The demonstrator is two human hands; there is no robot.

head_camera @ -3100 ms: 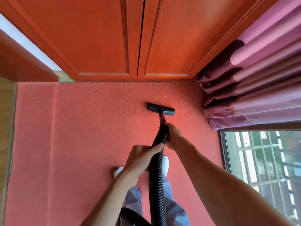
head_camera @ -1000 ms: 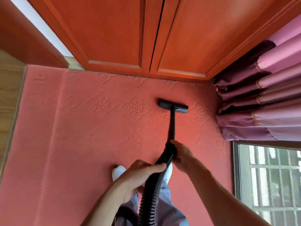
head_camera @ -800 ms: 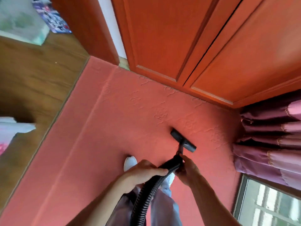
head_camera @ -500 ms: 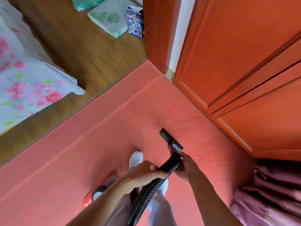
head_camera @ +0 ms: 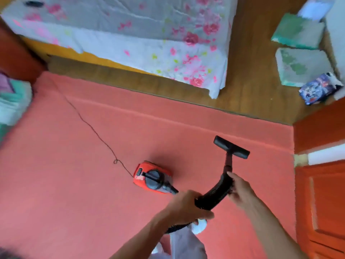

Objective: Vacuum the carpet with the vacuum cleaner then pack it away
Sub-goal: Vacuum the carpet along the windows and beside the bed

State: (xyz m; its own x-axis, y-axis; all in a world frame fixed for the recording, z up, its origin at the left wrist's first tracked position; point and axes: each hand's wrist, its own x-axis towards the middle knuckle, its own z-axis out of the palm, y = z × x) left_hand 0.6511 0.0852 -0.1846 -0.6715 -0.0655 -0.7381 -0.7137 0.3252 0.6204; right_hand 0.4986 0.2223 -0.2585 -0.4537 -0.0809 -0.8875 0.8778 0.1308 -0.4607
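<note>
A small red and black vacuum cleaner (head_camera: 152, 177) sits on the red carpet (head_camera: 74, 174) in front of me. Its black ribbed hose (head_camera: 214, 195) curves up to a short wand and a flat black floor nozzle (head_camera: 231, 149), which lies on the carpet to the right. My left hand (head_camera: 186, 206) grips the hose low down, and my right hand (head_camera: 238, 187) holds it higher, just below the wand. A thin black power cord (head_camera: 93, 128) runs from the cleaner's back across the carpet to the upper left.
A bed with a flowered white sheet (head_camera: 140, 38) stands beyond a strip of wooden floor (head_camera: 248, 71). Green and white boxes (head_camera: 298, 51) lie at the top right. Orange wooden cupboard doors (head_camera: 324, 202) line the right edge. Folded cloth (head_camera: 13, 101) lies at the left.
My view has swung left from the cupboard and curtain to the bed side. The vacuum body and its cord have come into sight. Both hands keep hold of the hose; the nozzle has followed the turn.
</note>
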